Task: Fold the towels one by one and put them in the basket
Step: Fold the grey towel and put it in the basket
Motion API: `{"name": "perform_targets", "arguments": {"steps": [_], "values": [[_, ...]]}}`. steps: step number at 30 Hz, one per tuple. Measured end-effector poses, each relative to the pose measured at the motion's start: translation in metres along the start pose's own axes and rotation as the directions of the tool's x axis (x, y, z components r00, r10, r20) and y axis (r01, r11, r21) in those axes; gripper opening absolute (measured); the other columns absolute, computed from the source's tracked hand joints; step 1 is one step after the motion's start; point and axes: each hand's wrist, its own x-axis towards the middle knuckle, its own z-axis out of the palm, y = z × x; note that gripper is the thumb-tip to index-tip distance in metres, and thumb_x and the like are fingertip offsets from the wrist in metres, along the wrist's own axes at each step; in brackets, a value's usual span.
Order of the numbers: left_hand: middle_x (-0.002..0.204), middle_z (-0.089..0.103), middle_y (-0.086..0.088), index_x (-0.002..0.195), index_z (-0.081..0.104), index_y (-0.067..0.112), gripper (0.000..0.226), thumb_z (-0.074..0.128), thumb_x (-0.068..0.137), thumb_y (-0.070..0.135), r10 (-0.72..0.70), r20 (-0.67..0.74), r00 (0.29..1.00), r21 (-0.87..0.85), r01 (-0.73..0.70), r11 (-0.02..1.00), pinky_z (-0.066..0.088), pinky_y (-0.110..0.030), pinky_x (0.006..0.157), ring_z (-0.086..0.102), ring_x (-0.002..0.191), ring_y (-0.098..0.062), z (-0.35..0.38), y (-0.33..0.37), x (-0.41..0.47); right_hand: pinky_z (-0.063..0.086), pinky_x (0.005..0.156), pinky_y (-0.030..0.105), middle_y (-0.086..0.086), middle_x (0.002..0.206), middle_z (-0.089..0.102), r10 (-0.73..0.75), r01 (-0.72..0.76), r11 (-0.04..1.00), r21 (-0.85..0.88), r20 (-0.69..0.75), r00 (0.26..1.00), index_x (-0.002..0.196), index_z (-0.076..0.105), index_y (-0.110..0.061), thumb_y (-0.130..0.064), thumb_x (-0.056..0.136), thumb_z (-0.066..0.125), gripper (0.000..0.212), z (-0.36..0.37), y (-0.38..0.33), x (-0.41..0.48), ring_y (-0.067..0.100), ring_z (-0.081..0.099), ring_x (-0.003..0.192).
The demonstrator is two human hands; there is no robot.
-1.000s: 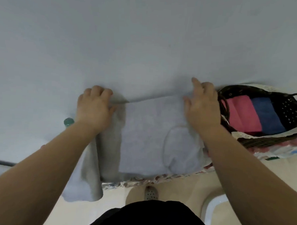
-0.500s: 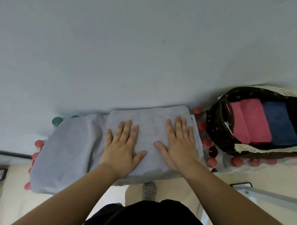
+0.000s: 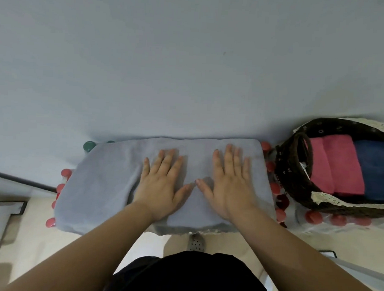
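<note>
1. The grey towel [image 3: 101, 185] lies folded on the desk [image 3: 300, 222] as a long pad running from 9 to 3 o'clock. Its near edge is at the desk's front rim. A fold edge crosses it just left of the left hand [image 3: 160, 188].
2. The left hand lies flat on the towel's middle, fingers straight and a little spread, pointing to 12 o'clock. Its grip is wide and holds nothing.
3. The right hand [image 3: 231, 186] lies at 3 o'clock of the left, flat on the towel's right half in the same way. Its grip is wide, and the two thumb tips nearly meet.
4. The basket [image 3: 291, 171], dark, woven and trimmed with lace, stands on the desk at 3 o'clock of the towel, near it but apart. Inside it are folded pink towels [image 3: 339, 167], with a blue towel [image 3: 374, 171] touching them at their 3 o'clock.
5. Red balls [image 3: 275, 188] line the towel's 9 and 3 o'clock ends and the basket's near side. A green ball [image 3: 89, 145] shows at the towel's 10 o'clock corner.
6. A pale wall [image 3: 190, 57] fills 12 o'clock. At 6 o'clock are the floor [image 3: 28, 237], a dotted slipper [image 3: 195, 243] and black clothing [image 3: 192, 277].
</note>
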Motion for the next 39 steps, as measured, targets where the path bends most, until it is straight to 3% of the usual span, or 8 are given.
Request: {"name": "perform_targets", "arguments": {"steps": [4, 8, 14, 18, 25, 32, 37, 39], "values": [[0.163, 0.019, -0.009, 0.156, 0.024, 0.026, 0.072, 0.021, 0.093, 0.061, -0.247, -0.13, 0.96, -0.049, 0.242, 0.969, 0.006, -0.057, 0.119, 0.012, 0.151, -0.035, -0.004, -0.05, -0.038, -0.019, 0.117, 0.055, 0.014, 0.161, -0.028, -0.184, 0.184, 0.98, 0.072, -0.013, 0.983, 0.157, -0.013, -0.019, -0.076, 0.092, 0.011, 0.091, -0.004, -0.049, 0.009, 0.032, -0.029, 0.147], [0.152, 0.038, -0.018, 0.147, 0.04, 0.017, 0.067, 0.044, 0.089, 0.051, -0.618, -0.256, 0.744, -0.207, 0.582, 0.787, 0.027, -0.056, 0.115, 0.033, 0.14, -0.041, -0.007, -0.099, -0.079, -0.025, 0.113, 0.056, 0.01, 0.161, -0.03, -0.3, 0.295, 0.95, 0.105, 0.033, 0.953, 0.158, -0.012, -0.022, -0.074, 0.093, 0.014, 0.087, 0.001, -0.088, 0.021, 0.031, -0.032, 0.146], [0.103, 0.066, -0.008, 0.11, 0.062, 0.015, 0.054, 0.057, 0.08, 0.06, -0.879, 0.104, 0.465, -0.546, 0.765, 0.341, 0.054, -0.045, 0.084, 0.061, 0.096, -0.031, -0.004, -0.142, -0.122, -0.014, 0.116, 0.063, 0.012, 0.163, -0.026, -0.385, 0.384, 0.923, 0.022, 0.049, 0.922, 0.158, -0.012, -0.021, -0.075, 0.092, 0.009, 0.088, 0.022, -0.131, 0.024, 0.034, -0.028, 0.148], [0.085, 0.065, -0.016, 0.082, 0.064, 0.008, 0.028, 0.067, 0.086, 0.036, -0.854, 0.186, 0.485, -0.701, 0.675, 0.23, 0.044, -0.033, 0.061, 0.057, 0.072, -0.025, -0.003, -0.157, -0.124, -0.008, 0.118, 0.063, 0.011, 0.165, -0.018, -0.368, 0.369, 0.929, -0.024, 0.022, 0.929, 0.159, -0.006, -0.022, -0.076, 0.091, 0.007, 0.087, 0.033, -0.133, 0.025, 0.034, -0.022, 0.15], [0.087, 0.067, -0.005, 0.089, 0.064, 0.016, 0.012, 0.06, 0.092, 0.026, -0.72, 0.234, 0.654, -0.829, 0.521, 0.203, 0.049, -0.032, 0.065, 0.061, 0.08, -0.022, -0.026, -0.2, -0.111, -0.012, 0.119, 0.057, 0.003, 0.162, -0.028, -0.33, 0.333, 0.941, -0.062, 0.052, 0.943, 0.155, -0.018, -0.029, -0.081, 0.087, -0.002, 0.087, 0.033, -0.133, 0.024, 0.027, -0.028, 0.148], [0.095, 0.073, -0.008, 0.103, 0.065, 0.015, 0.038, 0.083, 0.076, 0.034, -0.511, 0.357, 0.782, -0.832, 0.515, 0.207, 0.059, -0.037, 0.067, 0.071, 0.079, -0.024, -0.039, -0.265, -0.09, -0.002, 0.122, 0.054, 0.0, 0.167, -0.01, -0.302, 0.307, 0.946, -0.106, 0.06, 0.951, 0.159, 0.001, -0.029, -0.079, 0.089, 0.002, 0.086, 0.034, -0.134, 0.027, 0.026, -0.008, 0.154], [0.077, 0.068, -0.008, 0.097, 0.067, 0.009, 0.045, 0.061, 0.09, 0.052, -0.251, 0.67, 0.699, -0.742, 0.622, -0.249, 0.052, -0.032, 0.064, 0.067, 0.067, -0.022, -0.035, -0.278, -0.074, -0.007, 0.122, 0.049, -0.008, 0.164, -0.018, -0.224, 0.237, 0.964, -0.121, 0.106, 0.969, 0.158, -0.003, -0.034, -0.083, 0.077, -0.017, 0.096, 0.027, -0.141, 0.026, 0.02, -0.012, 0.153], [0.076, 0.068, -0.007, 0.095, 0.067, 0.009, 0.041, 0.055, 0.096, 0.048, -0.199, 0.699, 0.687, -0.71, 0.633, -0.31, 0.05, -0.031, 0.063, 0.066, 0.064, -0.02, -0.032, -0.281, -0.066, -0.008, 0.122, 0.05, -0.008, 0.166, -0.013, -0.153, 0.166, 0.981, -0.096, 0.13, 0.98, 0.158, 0.0, -0.035, -0.085, 0.069, -0.024, 0.105, 0.018, -0.154, 0.027, 0.02, -0.011, 0.153]]}}
